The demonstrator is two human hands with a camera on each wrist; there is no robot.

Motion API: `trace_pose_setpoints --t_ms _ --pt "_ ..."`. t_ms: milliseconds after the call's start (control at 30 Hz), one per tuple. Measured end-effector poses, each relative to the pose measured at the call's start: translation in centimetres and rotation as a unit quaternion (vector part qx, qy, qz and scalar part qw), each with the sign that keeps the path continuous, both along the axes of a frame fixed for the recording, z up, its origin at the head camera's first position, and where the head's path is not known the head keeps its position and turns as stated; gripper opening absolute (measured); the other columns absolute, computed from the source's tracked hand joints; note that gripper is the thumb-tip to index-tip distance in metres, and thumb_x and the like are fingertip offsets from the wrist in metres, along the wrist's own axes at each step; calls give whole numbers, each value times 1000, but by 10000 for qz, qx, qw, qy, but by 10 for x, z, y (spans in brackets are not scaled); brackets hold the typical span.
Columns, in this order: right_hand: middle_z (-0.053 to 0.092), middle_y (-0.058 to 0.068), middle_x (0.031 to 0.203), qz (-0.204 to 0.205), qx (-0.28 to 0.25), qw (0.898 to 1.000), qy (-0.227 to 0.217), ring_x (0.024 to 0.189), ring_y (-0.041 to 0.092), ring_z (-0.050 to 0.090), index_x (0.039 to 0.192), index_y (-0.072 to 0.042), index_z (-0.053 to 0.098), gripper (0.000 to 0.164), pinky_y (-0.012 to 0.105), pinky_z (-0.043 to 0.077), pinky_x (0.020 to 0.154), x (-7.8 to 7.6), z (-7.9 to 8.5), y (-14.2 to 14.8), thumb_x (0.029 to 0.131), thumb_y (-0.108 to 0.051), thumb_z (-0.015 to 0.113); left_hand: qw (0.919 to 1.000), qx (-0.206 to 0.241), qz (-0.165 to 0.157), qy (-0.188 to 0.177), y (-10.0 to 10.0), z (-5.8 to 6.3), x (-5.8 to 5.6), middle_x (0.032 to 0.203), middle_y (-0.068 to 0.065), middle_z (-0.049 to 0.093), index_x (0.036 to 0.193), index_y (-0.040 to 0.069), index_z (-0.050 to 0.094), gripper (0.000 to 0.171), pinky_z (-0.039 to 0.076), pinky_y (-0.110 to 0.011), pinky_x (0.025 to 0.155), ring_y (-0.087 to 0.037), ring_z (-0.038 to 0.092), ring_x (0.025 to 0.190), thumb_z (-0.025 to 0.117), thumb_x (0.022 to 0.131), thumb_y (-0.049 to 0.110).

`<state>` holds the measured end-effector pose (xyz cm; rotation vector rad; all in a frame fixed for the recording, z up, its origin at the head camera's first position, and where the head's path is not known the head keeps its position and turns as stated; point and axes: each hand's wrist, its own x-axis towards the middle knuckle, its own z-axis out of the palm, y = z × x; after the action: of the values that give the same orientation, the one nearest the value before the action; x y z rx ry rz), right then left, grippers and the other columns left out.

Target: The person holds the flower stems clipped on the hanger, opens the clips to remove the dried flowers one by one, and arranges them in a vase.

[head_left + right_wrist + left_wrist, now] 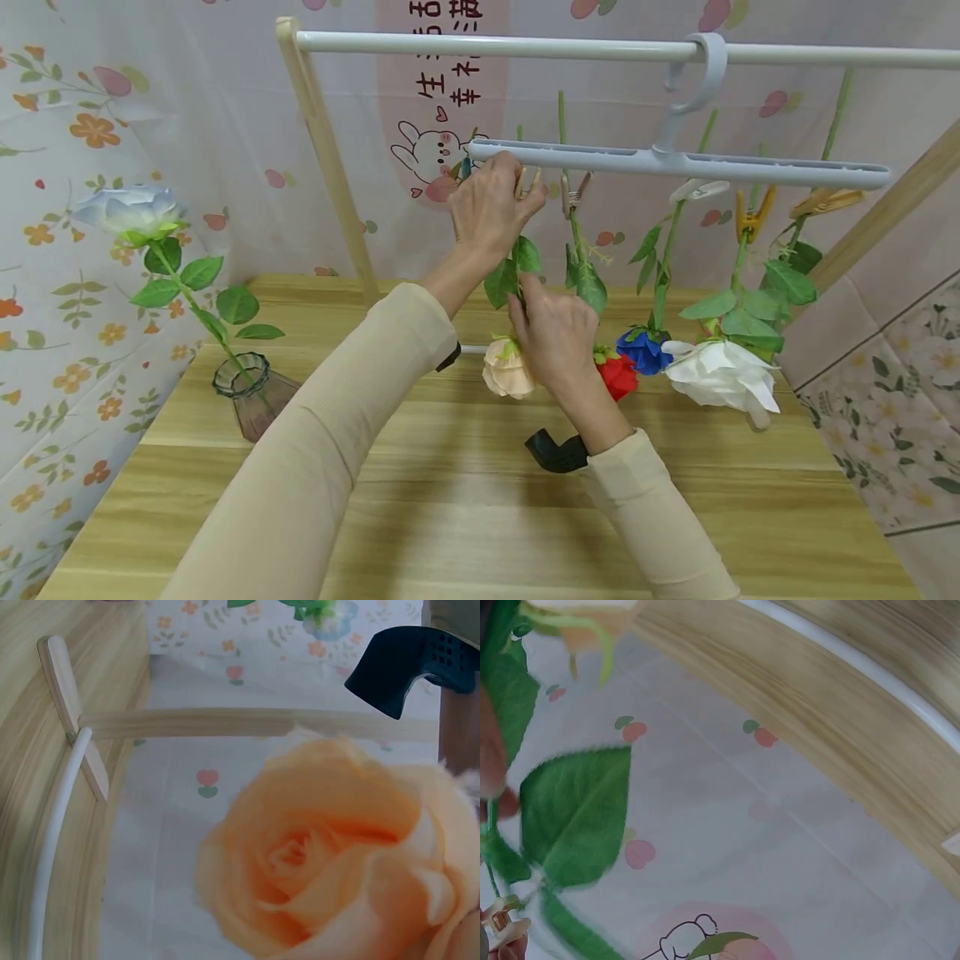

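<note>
A peach rose [508, 368] hangs head down below a light blue hanger [585, 157], its bloom filling much of the right wrist view. My left hand [491, 204], up at the hanger's left end, pinches a pale wooden clothespin [502, 921] against the stem. Lower down, my right hand [558, 333] grips the same stem among green leaves [577, 814], just above the bloom. Beside my left fingers, a teal clip [467, 167] shows at the hanger's end. The right hand's fingertips are partly hidden behind the hand in the head view.
Red [618, 377], blue [643, 352] and white [723, 377] roses hang from clips to the right. The hanger hooks over a white rod [487, 46] on a wooden frame [326, 158]. At left, a glass vase [258, 400] holds a pale blue rose [131, 212].
</note>
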<state>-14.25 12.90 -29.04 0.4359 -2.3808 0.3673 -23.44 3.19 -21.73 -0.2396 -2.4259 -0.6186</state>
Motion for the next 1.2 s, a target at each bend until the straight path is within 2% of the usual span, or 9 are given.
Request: trace_pose_setpoints --t_ms 167,433,600,700,767,867,1000,1100,1200 --pt "33 0 44 -91 215 9992 -311 39 15 30 71 -9 53 21 25 16 38 -1 1 1 88 -15 63 9996 107 -189 -161 -6 4 0 69 4 44 81 12 52 29 27 -23 49 -12 41 58 58 88 39" --pt "56 1 53 447 -15 9978 -491 41 16 42 94 -14 69 9 28 29 37 10 7 8 87 -18 67 9936 864 -407 -606 -15 3 5 70 3 51 88 14 52 39 30 -24 50 -15 45 60 64 84 51" --pt "65 1 66 631 -130 9962 -579 42 13 41 95 -15 69 10 28 31 39 18 12 13 86 -18 68 9908 819 -555 -920 -22 5 10 83 6 64 103 15 55 40 38 -26 54 -13 55 67 60 87 52" --pt "66 1 68 643 -124 9963 -560 41 12 38 96 -15 70 11 27 30 38 22 14 17 85 -18 69 9885 714 -869 -1010 -30 3 16 92 6 70 112 15 58 35 46 -28 62 -11 62 76 56 92 44" --pt "67 2 69 632 -118 9965 -524 40 11 35 97 -14 70 14 27 28 37 24 13 20 84 -18 70 9853 615 -1343 -855 -36 -1 20 95 1 72 115 11 60 30 48 -30 66 -13 64 79 53 96 32" --pt "67 2 69 646 -141 9968 -457 39 9 32 99 -13 71 16 25 25 37 27 12 27 83 -17 71 9715 334 -2323 -340 -48 -11 29 95 -8 71 114 3 62 23 50 -31 69 -18 66 81 48 98 12" --pt "68 1 72 739 -163 9964 -368 41 7 34 98 -12 72 16 23 25 38 32 11 37 82 -14 72 9391 -464 -3373 464 -66 -31 45 99 -11 70 110 0 64 23 53 -31 76 -22 66 92 48 94 -4" --pt "70 1 76 839 -93 9960 -292 44 6 37 97 -12 72 16 22 26 40 37 12 45 81 -12 73 9172 -859 -3789 888 -78 -45 57 102 -9 69 106 3 67 22 53 -32 81 -22 64 97 55 90 -5" --pt "72 1 80 1037 26 9941 -312 45 4 37 99 -13 73 22 21 26 41 43 13 50 78 -11 76 9091 -1063 -3844 1203 -86 -56 67 99 -5 69 102 7 69 19 55 -29 76 -20 66 94 63 86 -2"
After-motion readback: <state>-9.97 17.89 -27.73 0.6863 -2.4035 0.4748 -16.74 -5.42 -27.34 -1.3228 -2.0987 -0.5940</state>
